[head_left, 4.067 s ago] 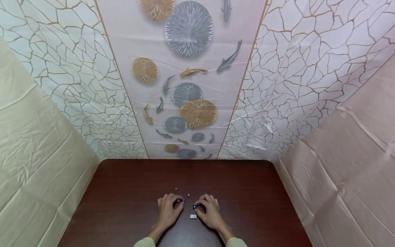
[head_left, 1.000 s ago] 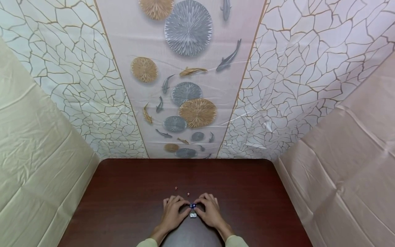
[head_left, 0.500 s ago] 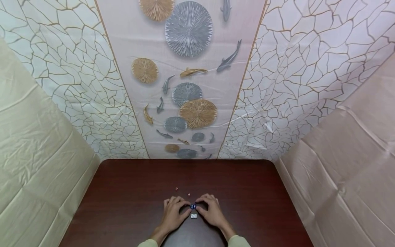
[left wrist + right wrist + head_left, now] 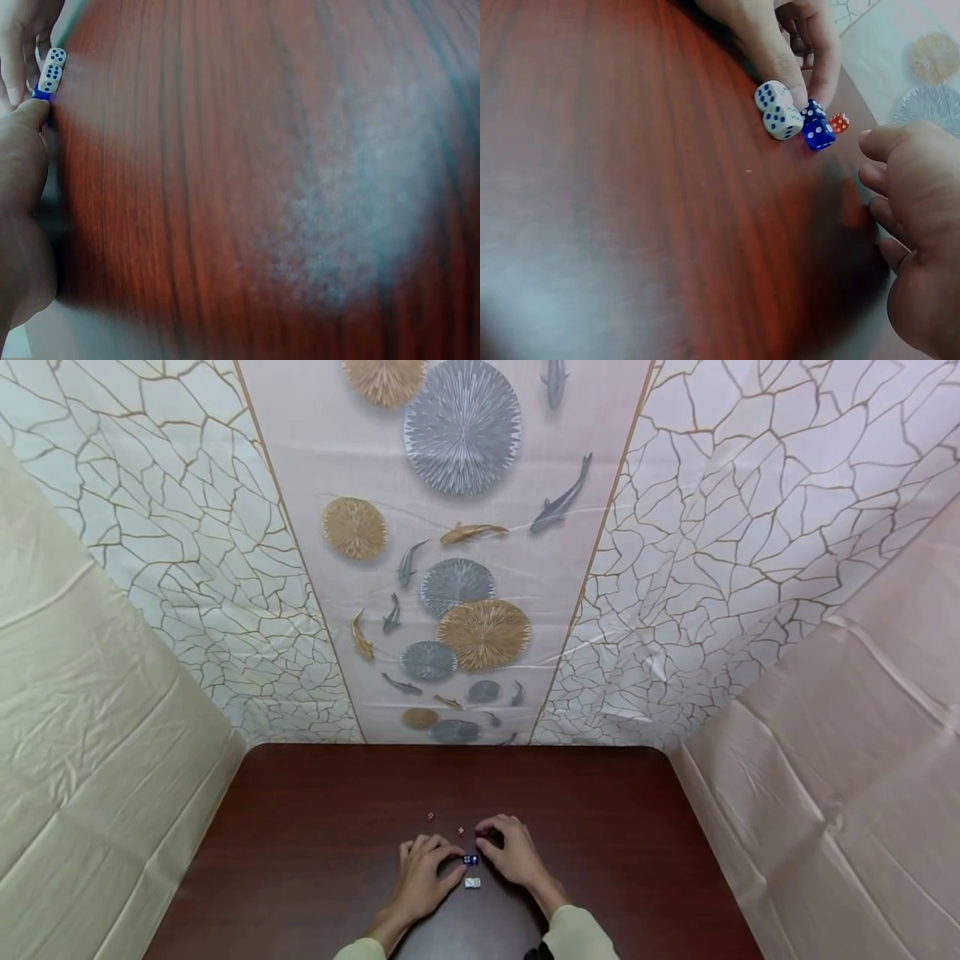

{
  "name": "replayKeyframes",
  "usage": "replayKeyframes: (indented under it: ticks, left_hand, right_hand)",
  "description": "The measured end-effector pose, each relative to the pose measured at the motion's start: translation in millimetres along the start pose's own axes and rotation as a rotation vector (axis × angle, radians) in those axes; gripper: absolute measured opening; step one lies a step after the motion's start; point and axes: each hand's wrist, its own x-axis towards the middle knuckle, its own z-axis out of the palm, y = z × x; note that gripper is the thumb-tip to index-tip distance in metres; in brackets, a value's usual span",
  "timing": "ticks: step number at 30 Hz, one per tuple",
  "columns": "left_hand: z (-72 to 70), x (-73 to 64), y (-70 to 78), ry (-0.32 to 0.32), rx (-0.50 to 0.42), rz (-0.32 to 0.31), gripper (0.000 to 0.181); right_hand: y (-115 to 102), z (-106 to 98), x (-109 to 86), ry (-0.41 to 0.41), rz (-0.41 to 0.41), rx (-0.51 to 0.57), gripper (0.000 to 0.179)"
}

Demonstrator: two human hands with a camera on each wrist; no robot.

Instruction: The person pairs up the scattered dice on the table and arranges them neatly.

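Two blue dice with white dots sit side by side on the table, one brighter than the other in the right wrist view. The thumb and index finger of my left hand pinch the darker blue die. My right hand is off the dice, its fingers loosely bent around nothing, a little right of a small red die. Just nearer than the blue pair lies a pair of white dice with blue dots, touching each other. In the left wrist view the white dice partly hide a blue one.
A second small red die lies farther back and to the left. The dark reddish wood table ends at a patterned cloth wall, with plain beige cloth along its sides.
Over the span my left hand has brought its blue die right against the other. Since half a second ago my right hand has left the blue dice and moved farther back, towards the red die.
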Motion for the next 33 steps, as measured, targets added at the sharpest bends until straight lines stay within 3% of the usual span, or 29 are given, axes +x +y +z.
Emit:
replayKeyframes:
  ticks: [6,15,24,29,33]
  left_hand:
    - [-0.3,0.4,0.9,-0.006,-0.001,-0.003,0.023]
    - [2.1,0.9,-1.0,-0.001,0.006,0.009,0.024]
    - [2.8,-0.1,-1.1,0.003,-0.006,0.007,0.024]
    - [2.5,-0.1,-1.7,-0.012,-0.007,-0.005,0.023]
    - [2.9,-1.1,-2.7,-0.007,-0.010,-0.002,0.022]
  right_hand:
    - [-3.3,-1.0,17.5,-0.103,-0.005,-0.045,0.023]
    - [-10.4,2.2,32.0,-0.189,0.003,-0.080,0.023]
    - [-10.3,7.7,35.6,-0.179,0.015,-0.108,0.015]
    - [-4.9,12.2,33.4,-0.109,-0.017,-0.066,0.009]
    - [-3.5,9.2,27.2,-0.091,0.009,-0.026,0.008]
